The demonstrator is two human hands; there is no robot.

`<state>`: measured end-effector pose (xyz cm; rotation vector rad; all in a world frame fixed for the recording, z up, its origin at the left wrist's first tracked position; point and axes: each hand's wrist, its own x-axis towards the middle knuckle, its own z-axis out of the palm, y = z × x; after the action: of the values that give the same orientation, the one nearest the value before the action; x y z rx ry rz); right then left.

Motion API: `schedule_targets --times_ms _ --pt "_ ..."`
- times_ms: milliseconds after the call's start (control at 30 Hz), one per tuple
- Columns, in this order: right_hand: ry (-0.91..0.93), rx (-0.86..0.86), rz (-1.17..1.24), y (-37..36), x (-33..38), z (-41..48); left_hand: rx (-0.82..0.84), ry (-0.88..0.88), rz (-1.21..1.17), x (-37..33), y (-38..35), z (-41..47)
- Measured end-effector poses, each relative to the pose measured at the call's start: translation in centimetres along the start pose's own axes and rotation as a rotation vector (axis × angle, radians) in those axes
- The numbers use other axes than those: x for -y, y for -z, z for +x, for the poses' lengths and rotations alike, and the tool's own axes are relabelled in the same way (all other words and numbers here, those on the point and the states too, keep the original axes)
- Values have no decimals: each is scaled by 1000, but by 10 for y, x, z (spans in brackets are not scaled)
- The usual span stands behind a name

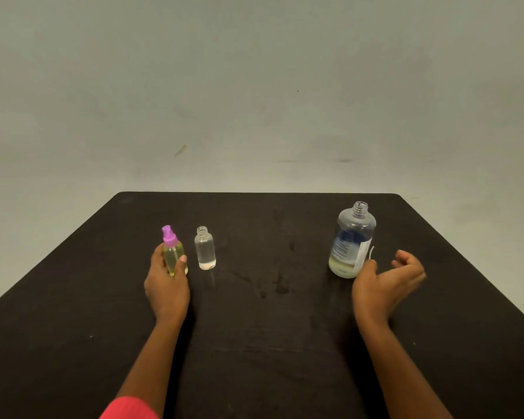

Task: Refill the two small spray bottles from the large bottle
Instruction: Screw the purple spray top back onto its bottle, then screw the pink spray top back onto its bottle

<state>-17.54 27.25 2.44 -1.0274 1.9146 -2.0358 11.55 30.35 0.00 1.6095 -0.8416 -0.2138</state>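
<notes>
Setting: plain indoor tabletop station; kind of room not determinable. Evidence: black matte surface (285, 343) with rounded far corners, smudged with dull stains (280, 287); far edge against a pale grey-green painted wall (254, 86), scuffed with a few dark marks (180, 150). Flat, even indoor light.

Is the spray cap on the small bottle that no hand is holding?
No, the clear small bottle stands with a bare, open threaded neck.
</notes>
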Motion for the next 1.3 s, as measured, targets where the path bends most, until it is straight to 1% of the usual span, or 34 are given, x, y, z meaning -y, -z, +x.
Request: schedule_targets --times_ms 100,167,333,467,633,767,867,933,1000,1067,1100,1133,1200,1300 --pt "-136 111 -170 -1 -3 6 2 0 1 1 1 0" --pt "-165 200 -257 -1 -5 8 3 5 -5 1 0 -1" --pt "-158 373 -432 0 -12 9 13 -6 -4 1 1 0" --pt "-124 464 -546 0 -13 12 46 -4 -22 1 1 -1" --pt "-120 494 -610 2 -17 16 57 -16 -30 -1 1 -3" --pt "-125 481 -603 2 -18 19 59 -21 -20 -1 1 -4" --pt "-139 445 -573 2 -19 21 49 -12 -43 -3 0 -5" --pt "-146 398 -528 2 -18 22 3 -22 -36 -4 -2 -7" --pt "-153 353 -473 3 -17 22 -111 -79 4 -7 -2 -8" --pt "-162 327 -433 4 -16 23 -225 -236 47 -9 -1 -13" --pt "-164 318 -415 4 -15 23 -246 -340 71 -10 -1 -16" --pt "-166 313 -398 4 -14 22 -231 -440 106 -11 -1 -19" --pt "-167 307 -369 4 -13 21 -121 -601 188 -14 -5 -25" --pt "-160 303 -323 3 -11 20 81 -741 309 -16 -19 -28"
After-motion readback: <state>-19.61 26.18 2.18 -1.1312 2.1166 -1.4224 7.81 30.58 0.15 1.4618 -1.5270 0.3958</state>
